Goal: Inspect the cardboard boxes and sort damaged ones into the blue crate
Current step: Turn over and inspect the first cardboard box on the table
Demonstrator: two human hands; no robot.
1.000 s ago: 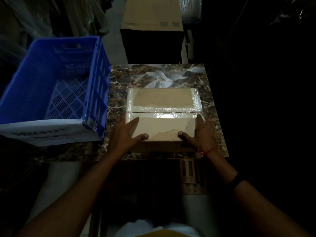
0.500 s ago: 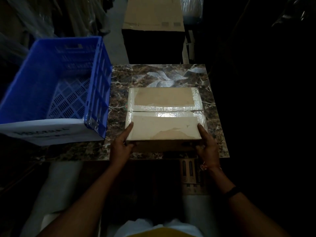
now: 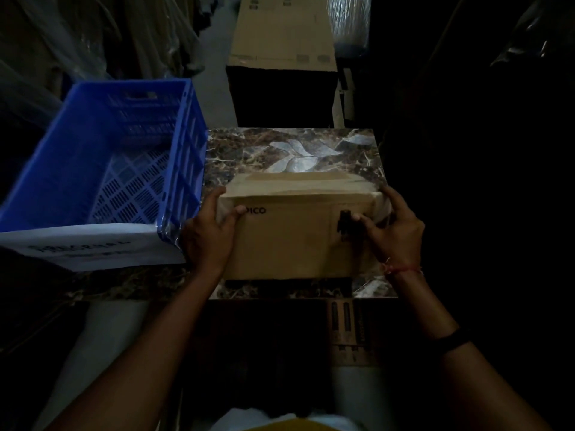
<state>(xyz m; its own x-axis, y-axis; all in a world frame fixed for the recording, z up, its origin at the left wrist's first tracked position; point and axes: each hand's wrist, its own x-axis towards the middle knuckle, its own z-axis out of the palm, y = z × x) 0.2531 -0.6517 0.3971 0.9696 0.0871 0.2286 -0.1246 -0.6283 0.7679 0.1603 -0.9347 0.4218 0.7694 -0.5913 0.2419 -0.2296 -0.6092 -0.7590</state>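
Dim storeroom, and we look down on one marble-patterned table. One cardboard box sits between our two hands, its printed side facing us. Our left hand grips its left end and our right hand its right end, fingers curled round the edges and thumbs on the near face. One blue crate stands just left of our left fingers. One long carton lies well beyond our fingers.

cardboard box: brown, tilted up on marble table | blue crate: left, empty
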